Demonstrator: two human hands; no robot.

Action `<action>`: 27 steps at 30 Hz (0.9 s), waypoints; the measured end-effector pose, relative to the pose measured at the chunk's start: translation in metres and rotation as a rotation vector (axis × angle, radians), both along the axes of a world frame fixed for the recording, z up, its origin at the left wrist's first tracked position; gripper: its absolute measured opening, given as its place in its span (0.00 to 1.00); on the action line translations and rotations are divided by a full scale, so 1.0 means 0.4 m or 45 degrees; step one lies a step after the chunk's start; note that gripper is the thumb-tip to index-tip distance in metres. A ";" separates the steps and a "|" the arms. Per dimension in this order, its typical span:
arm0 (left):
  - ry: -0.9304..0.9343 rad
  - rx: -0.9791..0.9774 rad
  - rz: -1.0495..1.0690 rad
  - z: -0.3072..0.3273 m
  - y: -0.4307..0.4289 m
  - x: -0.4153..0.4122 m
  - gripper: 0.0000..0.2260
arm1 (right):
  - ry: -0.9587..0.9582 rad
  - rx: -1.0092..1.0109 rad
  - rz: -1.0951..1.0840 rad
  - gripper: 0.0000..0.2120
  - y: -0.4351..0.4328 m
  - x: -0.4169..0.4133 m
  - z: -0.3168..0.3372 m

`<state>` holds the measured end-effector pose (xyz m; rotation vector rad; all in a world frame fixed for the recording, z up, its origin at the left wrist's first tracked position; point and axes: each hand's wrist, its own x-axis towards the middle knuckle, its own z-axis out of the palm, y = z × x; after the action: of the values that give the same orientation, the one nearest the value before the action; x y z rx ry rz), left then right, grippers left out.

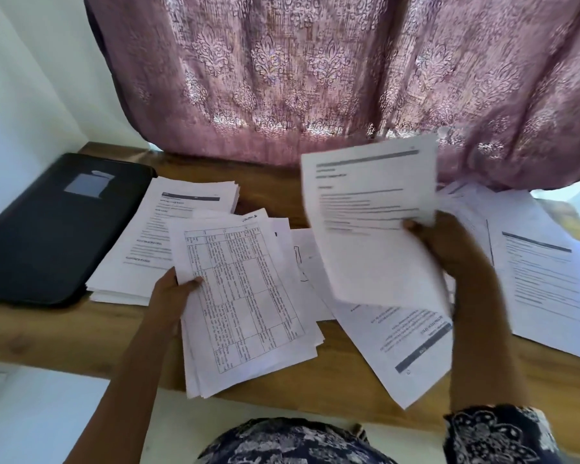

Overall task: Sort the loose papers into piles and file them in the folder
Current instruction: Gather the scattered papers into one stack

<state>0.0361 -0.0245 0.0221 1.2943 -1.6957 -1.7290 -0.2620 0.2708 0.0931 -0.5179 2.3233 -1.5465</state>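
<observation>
Gripping stack (245,296) w/ L hand (171,294), fingers (195,283) curled on its edge; pinching raised sheet (365,209) w/ R hand (449,252). Lying far left on table (47,333): folder (47,236), pile (181,202) just beside.

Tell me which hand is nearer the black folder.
Left. The left hand, gripping the stack of table sheets, sits just right of the black folder. The right hand holds a lifted sheet much farther right, past that stack.

Pink curtain (315,78) behind wooden desk (64,329)
</observation>
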 end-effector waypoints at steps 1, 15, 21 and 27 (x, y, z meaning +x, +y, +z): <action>-0.009 0.006 -0.013 -0.003 0.007 -0.013 0.14 | 0.044 0.021 0.089 0.06 -0.038 0.025 -0.025; -0.089 -0.195 -0.197 0.041 0.025 -0.037 0.21 | -0.025 0.148 0.130 0.31 -0.293 0.309 -0.228; 0.073 -0.090 -0.195 0.187 -0.160 0.026 0.15 | -0.882 -0.381 0.326 0.34 -0.421 0.298 -0.167; -0.516 -0.455 -0.264 0.163 -0.411 -0.039 0.23 | -0.736 -0.386 0.347 0.21 -0.678 0.350 -0.149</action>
<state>0.0206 -0.1890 0.0872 1.4011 -2.3117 -1.2305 -0.1218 -0.0004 0.0333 -0.3701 1.5377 -1.6484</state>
